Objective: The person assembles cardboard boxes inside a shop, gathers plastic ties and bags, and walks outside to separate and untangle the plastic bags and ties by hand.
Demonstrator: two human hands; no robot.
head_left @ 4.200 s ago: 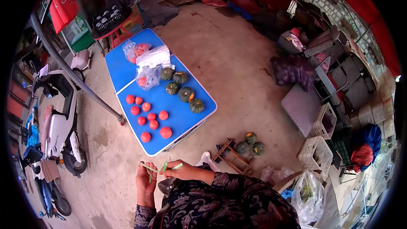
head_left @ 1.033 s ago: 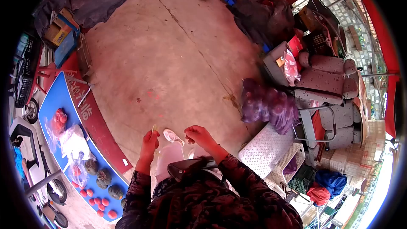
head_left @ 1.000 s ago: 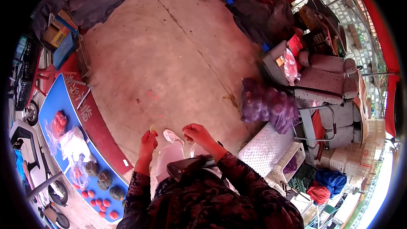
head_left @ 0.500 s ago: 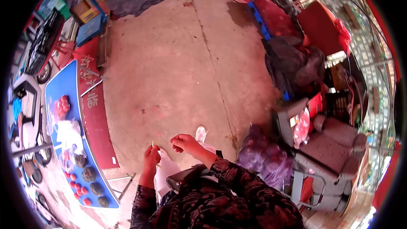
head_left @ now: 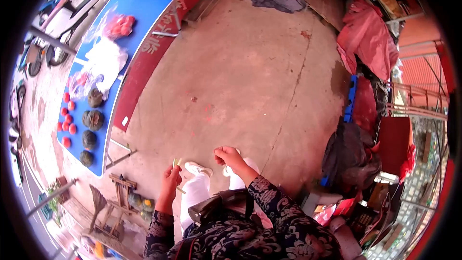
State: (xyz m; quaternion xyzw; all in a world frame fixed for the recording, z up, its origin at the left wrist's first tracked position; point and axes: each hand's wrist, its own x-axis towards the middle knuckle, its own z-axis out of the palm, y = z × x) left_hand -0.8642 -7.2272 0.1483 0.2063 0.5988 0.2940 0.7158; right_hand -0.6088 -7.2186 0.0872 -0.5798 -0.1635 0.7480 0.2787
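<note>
My left hand (head_left: 171, 178) is closed around a thin pale-green stalk (head_left: 176, 162). The stalk's top pokes out above the fingers and a thin end shows below the fist. Level with it to the right, my right hand (head_left: 230, 158) is curled with its fingertips pressed together; whatever it may hold is hidden. The two hands are apart, in front of my body above the concrete floor. A dark waist bag (head_left: 221, 204) sits at my front, below both hands.
On the left, a blue folding table (head_left: 153, 7) bears several dark green squashes (head_left: 93, 120), several red tomatoes (head_left: 66, 142) and plastic bags (head_left: 103, 62). A wooden stool (head_left: 124, 192) stands near its close end. Covered goods (head_left: 351, 156) line the right side.
The view has turned to the left, so the table appears closer and higher and the stool has come into sight. Both hands keep their closed shapes, a little farther apart.
</note>
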